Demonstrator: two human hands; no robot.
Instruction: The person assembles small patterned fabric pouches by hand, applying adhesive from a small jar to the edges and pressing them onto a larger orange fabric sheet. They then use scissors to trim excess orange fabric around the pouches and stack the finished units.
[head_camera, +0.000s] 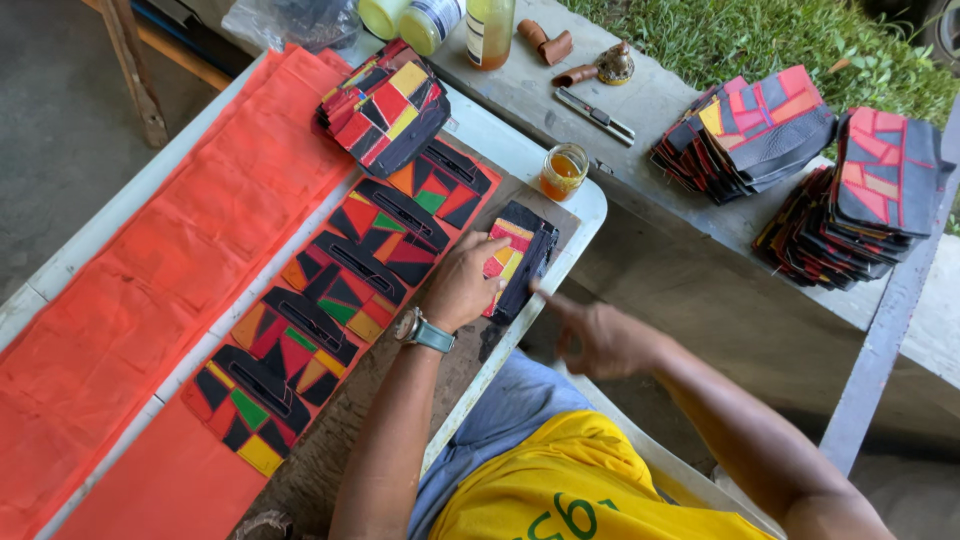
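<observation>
White table (560, 170) — carrying orange cloth (150, 270), a brown board (400, 390), a patchwork stack (385, 105) — glue jar (564, 170) at the corner.

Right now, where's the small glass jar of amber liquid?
In the head view, the small glass jar stands upper centre at the white table's far corner, just beyond the patchwork piece under the left hand.

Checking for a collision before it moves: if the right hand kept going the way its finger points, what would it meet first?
Most likely the patchwork piece that the left hand presses on the board: the right hand points up-left, fingertip almost at the piece's near edge. Depth is hard to judge from above.
</observation>
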